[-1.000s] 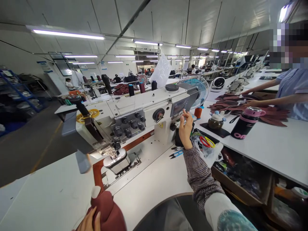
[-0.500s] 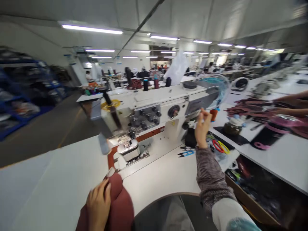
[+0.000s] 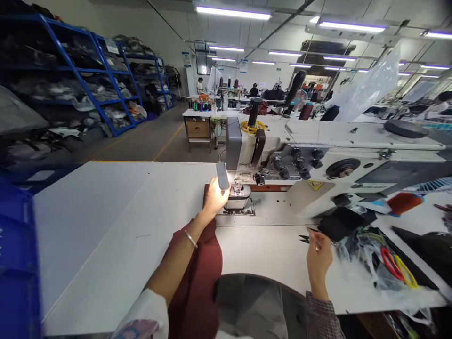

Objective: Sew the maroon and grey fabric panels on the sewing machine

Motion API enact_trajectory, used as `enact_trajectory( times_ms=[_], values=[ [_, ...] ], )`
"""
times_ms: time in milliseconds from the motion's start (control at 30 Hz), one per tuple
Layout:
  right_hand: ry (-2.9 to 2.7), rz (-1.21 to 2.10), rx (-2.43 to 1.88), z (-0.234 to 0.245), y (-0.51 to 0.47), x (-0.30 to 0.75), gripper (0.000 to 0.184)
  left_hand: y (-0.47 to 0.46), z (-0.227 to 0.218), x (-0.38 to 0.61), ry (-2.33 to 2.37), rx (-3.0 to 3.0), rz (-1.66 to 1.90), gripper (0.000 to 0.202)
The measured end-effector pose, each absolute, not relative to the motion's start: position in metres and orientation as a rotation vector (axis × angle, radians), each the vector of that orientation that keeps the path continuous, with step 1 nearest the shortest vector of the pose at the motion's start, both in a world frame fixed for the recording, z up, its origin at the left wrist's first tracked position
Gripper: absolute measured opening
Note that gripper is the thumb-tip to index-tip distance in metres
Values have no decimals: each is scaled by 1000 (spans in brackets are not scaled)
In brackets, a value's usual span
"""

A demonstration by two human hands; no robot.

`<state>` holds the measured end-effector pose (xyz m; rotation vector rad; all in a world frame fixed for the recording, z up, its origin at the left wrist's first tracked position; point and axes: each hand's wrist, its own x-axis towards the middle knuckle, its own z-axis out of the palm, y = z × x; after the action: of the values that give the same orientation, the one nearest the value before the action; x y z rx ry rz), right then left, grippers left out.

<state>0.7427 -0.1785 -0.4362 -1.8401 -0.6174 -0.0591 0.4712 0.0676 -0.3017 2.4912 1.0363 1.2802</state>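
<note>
The sewing machine [image 3: 318,146] is standing on the white bench [image 3: 106,226], and its lamp is shining on the needle area. At the needle end of the machine, the left hand [image 3: 216,197] is reaching in with curled fingers, partly hidden by a grey flap [image 3: 222,176]; I cannot tell whether it is gripping anything. The maroon fabric [image 3: 208,263] is lying in front of the machine's needle end, passing beneath the left forearm and hanging toward the person's lap. In front of the machine's pillar, the right hand [image 3: 318,249] is bending its fingers together at the dark-bladed snips [image 3: 303,238]; whether it is gripping them is unclear. Red-and-yellow-handled scissors [image 3: 391,264] are resting among clear plastic in front of the machine's pillar end, farther out than the snips. A yellow coil [image 3: 252,126] is sitting atop the machine's needle end.
</note>
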Motion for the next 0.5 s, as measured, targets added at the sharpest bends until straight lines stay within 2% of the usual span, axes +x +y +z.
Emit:
enact_trajectory(
  times_ms=[133,233,400,500],
  values=[
    [-694,-29,-1799,-424,-180,731,41,59,-317,462,757,2713,1249,20],
    [-829,-28,-1666,-383,-155,718,38,56,-325,458,711,2789,1245,24],
    [-1241,187,-1439,-300,-74,688,35,54,-332,460,764,2793,1255,28],
    [-1180,106,-1422,-278,-39,678,39,51,-332,460,778,2769,1257,30]
  ],
)
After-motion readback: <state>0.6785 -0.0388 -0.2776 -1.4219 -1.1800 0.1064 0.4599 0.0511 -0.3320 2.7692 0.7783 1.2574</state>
